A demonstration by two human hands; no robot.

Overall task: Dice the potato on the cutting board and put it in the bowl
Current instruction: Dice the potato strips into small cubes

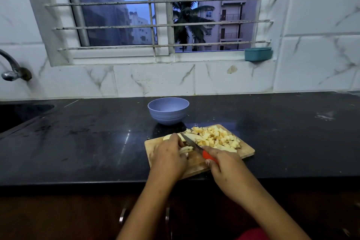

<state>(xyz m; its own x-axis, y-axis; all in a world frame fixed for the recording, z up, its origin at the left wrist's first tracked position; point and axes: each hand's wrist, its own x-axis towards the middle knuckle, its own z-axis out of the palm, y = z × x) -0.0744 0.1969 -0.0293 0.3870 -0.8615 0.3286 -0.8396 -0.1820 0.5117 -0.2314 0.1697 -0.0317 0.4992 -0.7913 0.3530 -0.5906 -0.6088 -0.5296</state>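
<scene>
The left hand point(169, 154) lies curled over a few potato strips point(186, 149), its fingertips pressing them down onto the wooden cutting board point(247, 152). The right hand point(222, 163) grips the red handle of a knife point(191, 143), forefinger stretched along the top. The blade slants across the strips just beyond the left fingertips. Past the blade, on the far side from both sets of fingers, lies a longer uncut potato piece point(193, 136). To the right of it a heap of diced potato point(216, 139) covers the far right part of the board. The left hand's back hides most of the strips it holds. Further beyond the fingertips, just off the board's far edge, stands a lilac bowl point(168, 110) on the black countertop point(87, 142); its inside cannot be seen from here. Well to the left of the left hand a sink point(19, 115) is set into the counter, with a metal tap point(11, 68) on the marbled wall tiles above it. Far beyond the fingers a barred window point(155, 15) shows a palm tree and apartment blocks. A teal container point(257, 54) sits at the right end of its sill. Below the wrists are dark cabinet fronts with metal handles point(122, 216).
</scene>
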